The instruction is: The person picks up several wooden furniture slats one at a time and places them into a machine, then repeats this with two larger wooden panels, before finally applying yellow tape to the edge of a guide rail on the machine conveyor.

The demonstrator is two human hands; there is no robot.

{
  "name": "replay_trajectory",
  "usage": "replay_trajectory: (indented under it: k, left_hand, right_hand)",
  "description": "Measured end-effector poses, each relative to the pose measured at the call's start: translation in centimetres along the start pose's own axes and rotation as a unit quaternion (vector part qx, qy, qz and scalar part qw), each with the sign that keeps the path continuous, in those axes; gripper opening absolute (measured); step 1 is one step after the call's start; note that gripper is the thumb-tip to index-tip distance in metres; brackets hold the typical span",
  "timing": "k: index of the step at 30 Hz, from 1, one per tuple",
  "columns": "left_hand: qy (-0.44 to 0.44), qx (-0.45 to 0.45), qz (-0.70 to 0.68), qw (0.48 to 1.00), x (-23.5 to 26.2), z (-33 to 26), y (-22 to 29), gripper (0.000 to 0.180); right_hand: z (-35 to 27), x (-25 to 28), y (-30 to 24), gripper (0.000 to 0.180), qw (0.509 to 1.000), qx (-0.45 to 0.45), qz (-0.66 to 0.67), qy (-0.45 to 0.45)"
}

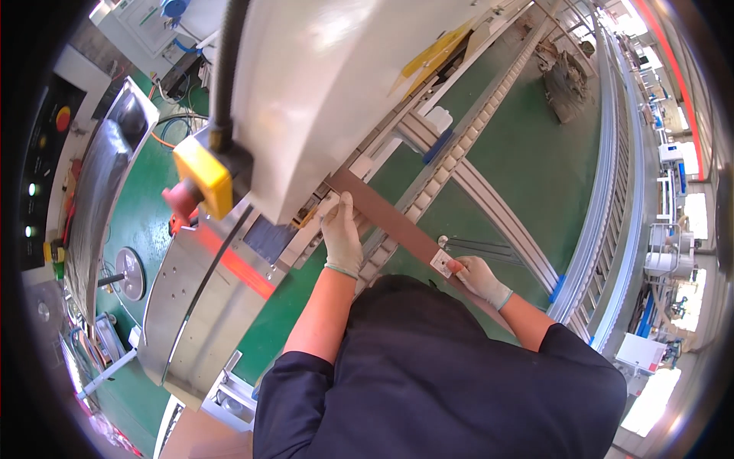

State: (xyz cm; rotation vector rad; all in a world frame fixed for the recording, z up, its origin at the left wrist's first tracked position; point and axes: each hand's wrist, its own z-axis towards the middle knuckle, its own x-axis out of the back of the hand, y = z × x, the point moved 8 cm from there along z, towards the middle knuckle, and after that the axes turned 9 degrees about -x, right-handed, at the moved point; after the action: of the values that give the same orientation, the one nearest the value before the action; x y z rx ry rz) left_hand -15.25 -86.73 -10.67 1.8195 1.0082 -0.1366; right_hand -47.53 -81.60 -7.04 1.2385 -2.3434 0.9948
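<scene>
Hands (342, 233) outstretched along brown strip (390, 220)

A long, flat brown strip (397, 226) runs slantwise from under the big white machine housing down toward the person's body, lying across the roller track. It looks stiff and straight, with plain edges. A small white tag (442, 262) with a red spot sits against its lower stretch, on the right side.

We see a matt brown strip (397, 226), pale cloth gloves on both hands, a glossy white machine housing (321, 84), and brushed metal guard (195, 298).
</scene>
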Motion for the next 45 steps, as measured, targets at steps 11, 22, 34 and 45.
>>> replay_trajectory:
  k: [11,22,34,45]
  left_hand:
    - [-0.064,0.018,0.065,0.996,-11.3,6.2,-3.2,0.049]
    - [-0.208,-0.23,0.608,0.731,-5.2,-5.3,-0.8,0.039]
    - [0.201,-0.063,0.743,0.636,28.2,-27.6,9.1,0.051]
    - [0.728,-0.253,-0.262,0.58,59.7,-61.8,-16.5,0.061]
  right_hand:
    - [7.0,11.2,1.1,0.041,0.996,-0.042,-0.043,0.059]
    - [8.2,12.6,-14.4,0.046,0.834,0.321,-0.124,0.432]
    - [-6.4,-22.7,-23.9,0.044,0.764,0.514,-0.362,-0.147]
    - [-8.6,-27.4,-25.0,0.04,0.775,0.502,-0.37,-0.101]
